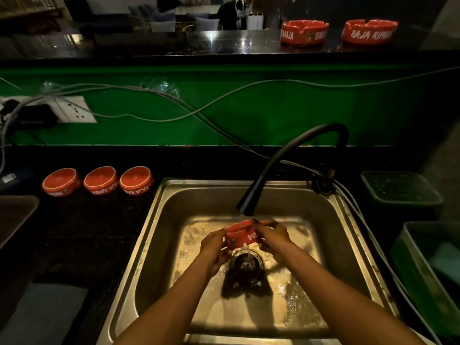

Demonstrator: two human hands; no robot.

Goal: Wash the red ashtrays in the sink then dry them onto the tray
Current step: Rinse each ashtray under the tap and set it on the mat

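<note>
Held ashtray: a red ashtray (242, 234) sits low in the frame's centre, over the sink (174, 195), under the water running from the black tap (293, 155).
Hands: the left hand (214, 247) grips its left side, the right hand (272, 236) its right side — both clamped on it, fingers curled over the rim.
Left of frame: three red ashtrays (100, 180) lie upside down in a row on the dark table (87, 227), just beside the sink.
Upper right: two more ashtrays (338, 32) stand upright on the raised ledge (211, 43).
Right edge: two green tubs (400, 189) — one behind the other.
</note>
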